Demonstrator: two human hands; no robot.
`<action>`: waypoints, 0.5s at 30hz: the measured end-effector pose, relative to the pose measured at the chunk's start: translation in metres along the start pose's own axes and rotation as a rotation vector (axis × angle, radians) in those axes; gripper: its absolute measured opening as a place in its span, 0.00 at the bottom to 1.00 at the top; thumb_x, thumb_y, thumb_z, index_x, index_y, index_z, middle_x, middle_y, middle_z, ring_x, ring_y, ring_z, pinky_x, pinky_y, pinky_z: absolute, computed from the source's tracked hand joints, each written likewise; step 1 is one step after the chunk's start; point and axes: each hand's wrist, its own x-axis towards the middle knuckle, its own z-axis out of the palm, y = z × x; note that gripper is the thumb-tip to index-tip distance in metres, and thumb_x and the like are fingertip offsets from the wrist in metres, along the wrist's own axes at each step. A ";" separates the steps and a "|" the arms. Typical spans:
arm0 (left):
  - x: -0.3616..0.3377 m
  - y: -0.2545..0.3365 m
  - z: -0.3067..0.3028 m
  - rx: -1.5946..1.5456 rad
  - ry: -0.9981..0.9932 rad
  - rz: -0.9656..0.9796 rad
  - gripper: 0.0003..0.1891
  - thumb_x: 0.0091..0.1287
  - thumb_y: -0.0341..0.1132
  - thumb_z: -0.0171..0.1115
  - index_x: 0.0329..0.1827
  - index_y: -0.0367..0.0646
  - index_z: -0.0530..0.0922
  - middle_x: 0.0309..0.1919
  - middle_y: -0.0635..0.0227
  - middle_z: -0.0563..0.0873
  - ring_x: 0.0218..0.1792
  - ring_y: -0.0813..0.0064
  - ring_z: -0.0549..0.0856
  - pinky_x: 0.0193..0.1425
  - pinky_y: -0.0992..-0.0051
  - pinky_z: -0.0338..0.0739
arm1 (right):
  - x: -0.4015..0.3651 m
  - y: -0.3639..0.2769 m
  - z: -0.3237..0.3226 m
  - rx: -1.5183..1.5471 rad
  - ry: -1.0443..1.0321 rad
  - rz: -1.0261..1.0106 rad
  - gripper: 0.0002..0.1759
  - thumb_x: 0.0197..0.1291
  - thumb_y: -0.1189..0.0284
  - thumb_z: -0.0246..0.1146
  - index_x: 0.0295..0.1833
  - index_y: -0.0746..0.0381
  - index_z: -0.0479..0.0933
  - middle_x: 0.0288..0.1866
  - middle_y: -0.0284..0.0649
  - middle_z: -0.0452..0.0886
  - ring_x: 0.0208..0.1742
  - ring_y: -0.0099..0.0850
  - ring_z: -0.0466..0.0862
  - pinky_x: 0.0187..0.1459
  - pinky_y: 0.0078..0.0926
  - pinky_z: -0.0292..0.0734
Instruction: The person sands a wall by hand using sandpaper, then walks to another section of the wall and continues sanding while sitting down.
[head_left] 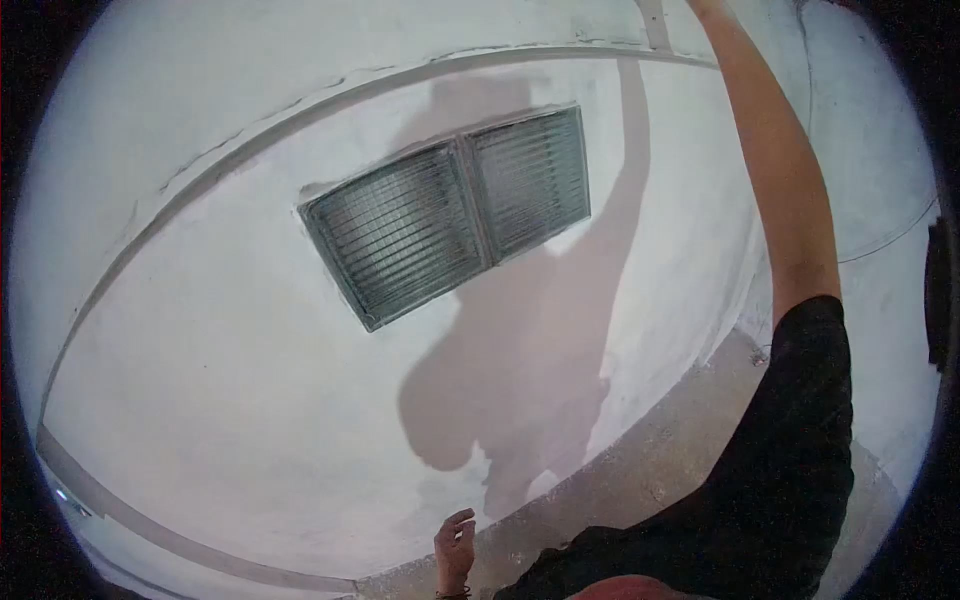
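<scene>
Low in the view, my left hand (455, 545) is near the foot of the white wall (220, 400). Its fingers are loosely bent with gaps between them, and I see nothing in them. A dark band circles that wrist. My right arm (780, 170), in a black short sleeve (800, 430), stretches up along the right side. The right hand lies beyond the top edge, so its fingers and anything it touches are hidden. Between the arms, a window (450, 215) with two ribbed glass panes is set in the wall.
My shadow (530, 350), with one arm raised, falls across the wall and around the window. A ledge (400, 72) runs above the window. Grey floor (640, 460) borders the wall's base. A thin cable (890, 242) hangs at the right, near a dark object (938, 295).
</scene>
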 end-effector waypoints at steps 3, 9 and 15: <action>-0.008 0.002 -0.021 -0.005 0.006 -0.042 0.13 0.73 0.31 0.61 0.58 0.38 0.83 0.51 0.60 0.89 0.48 0.71 0.88 0.50 0.69 0.83 | -0.003 -0.018 -0.012 0.009 0.099 0.189 0.16 0.68 0.62 0.64 0.42 0.64 0.87 0.35 0.48 0.89 0.36 0.48 0.88 0.42 0.39 0.82; -0.032 -0.014 -0.081 -0.089 -0.020 -0.034 0.13 0.74 0.32 0.61 0.57 0.38 0.84 0.52 0.60 0.89 0.50 0.69 0.87 0.51 0.68 0.84 | -0.014 -0.190 0.030 0.070 0.238 0.040 0.17 0.69 0.62 0.63 0.45 0.67 0.87 0.42 0.50 0.89 0.43 0.44 0.89 0.46 0.35 0.82; -0.069 -0.073 -0.186 -0.124 0.012 -0.124 0.14 0.74 0.34 0.61 0.59 0.39 0.83 0.54 0.60 0.88 0.55 0.68 0.86 0.56 0.69 0.82 | 0.015 -0.351 0.066 0.376 0.264 0.113 0.21 0.66 0.60 0.68 0.53 0.67 0.84 0.54 0.55 0.86 0.55 0.46 0.87 0.55 0.39 0.80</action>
